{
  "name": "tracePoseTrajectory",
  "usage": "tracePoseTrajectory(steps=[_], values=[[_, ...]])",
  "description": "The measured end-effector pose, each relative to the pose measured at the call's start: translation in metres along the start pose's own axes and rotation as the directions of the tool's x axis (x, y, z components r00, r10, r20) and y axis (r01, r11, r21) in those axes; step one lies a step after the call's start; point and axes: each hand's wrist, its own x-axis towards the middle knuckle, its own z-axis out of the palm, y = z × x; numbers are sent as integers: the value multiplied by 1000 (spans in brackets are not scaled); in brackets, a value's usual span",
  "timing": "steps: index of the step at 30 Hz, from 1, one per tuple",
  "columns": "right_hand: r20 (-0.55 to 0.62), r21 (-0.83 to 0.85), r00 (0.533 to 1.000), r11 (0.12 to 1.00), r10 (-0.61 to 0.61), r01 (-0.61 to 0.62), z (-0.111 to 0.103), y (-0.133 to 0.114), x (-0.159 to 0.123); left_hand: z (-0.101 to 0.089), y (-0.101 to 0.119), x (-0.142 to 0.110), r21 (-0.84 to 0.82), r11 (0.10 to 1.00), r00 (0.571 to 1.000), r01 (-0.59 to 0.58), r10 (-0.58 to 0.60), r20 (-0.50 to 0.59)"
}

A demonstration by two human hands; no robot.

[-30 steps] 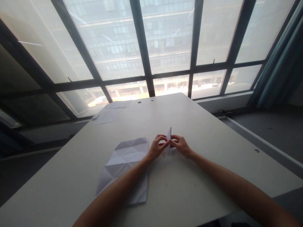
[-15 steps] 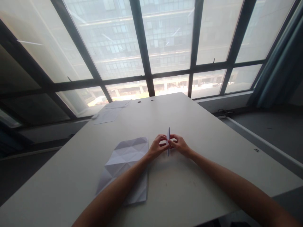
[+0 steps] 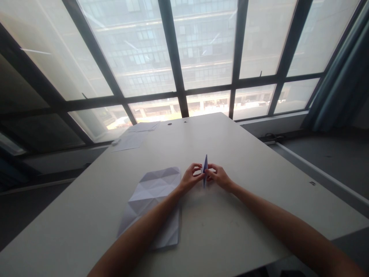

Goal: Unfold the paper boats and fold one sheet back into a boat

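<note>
A narrow folded paper piece (image 3: 205, 172) stands nearly upright above the white table (image 3: 230, 219), pinched from both sides. My left hand (image 3: 191, 177) grips it with its fingertips, and my right hand (image 3: 218, 177) holds the opposite side. The fold's lower tip points down near the tabletop. A large sheet of creased white paper (image 3: 152, 196) lies to the left of my hands, partly hidden under my left forearm. Its crease lines form triangles.
Loose white paper sheets (image 3: 129, 141) lie at the table's far left corner, near a small white object (image 3: 115, 142). Two small dark holes mark the far table edge. Large windows stand beyond it, with a teal curtain (image 3: 334, 69) at the right.
The folded paper has tilted slightly and looks a little wider between my fingertips. My left fingers have shifted on it. The creased sheet has not moved.
</note>
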Motion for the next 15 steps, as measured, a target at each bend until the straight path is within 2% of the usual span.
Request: tracePoseTrajectory(steps=[8,15], values=[[-24,37,1000,999,1,0,0,-2,-1,-4,6,1,-29,999,999,30,-30,-10],[-90,40,996,999,-8,12,-3,-2,1,-7,-1,1,-235,967,992,102,-115,-43]])
